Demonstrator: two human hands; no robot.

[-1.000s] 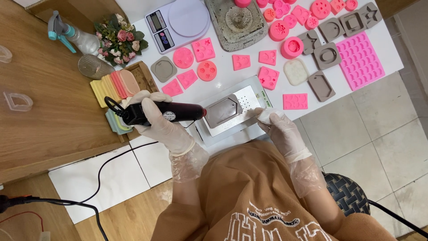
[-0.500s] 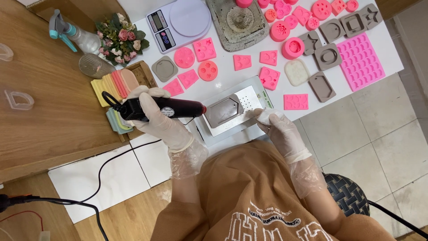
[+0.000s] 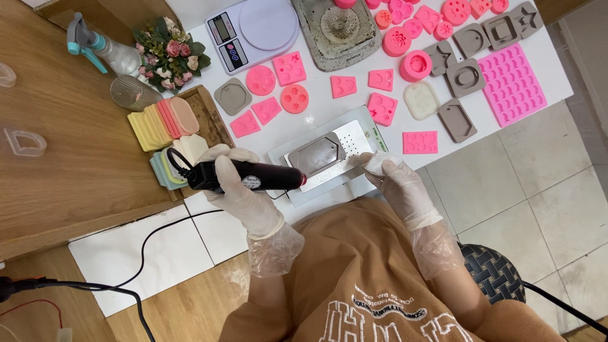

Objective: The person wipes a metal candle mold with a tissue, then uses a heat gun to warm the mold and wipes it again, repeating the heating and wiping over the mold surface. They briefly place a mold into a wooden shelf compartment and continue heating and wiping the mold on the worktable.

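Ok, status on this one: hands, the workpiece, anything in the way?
Left hand grips black rotary tool. Right hand steadies grey tag-shaped piece on perforated tray. Pink moulds beyond, clear of tray.

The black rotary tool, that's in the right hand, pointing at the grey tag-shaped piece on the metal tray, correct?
Not quite: the head view shows the black rotary tool gripped in the left hand, not the right. It does point at the grey tag-shaped piece on the metal tray.

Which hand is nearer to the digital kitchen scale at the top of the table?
Left. The left hand, gripping the black rotary tool, sits below the kitchen scale, slightly to its left. The right hand lies farther off, below and well to its right.
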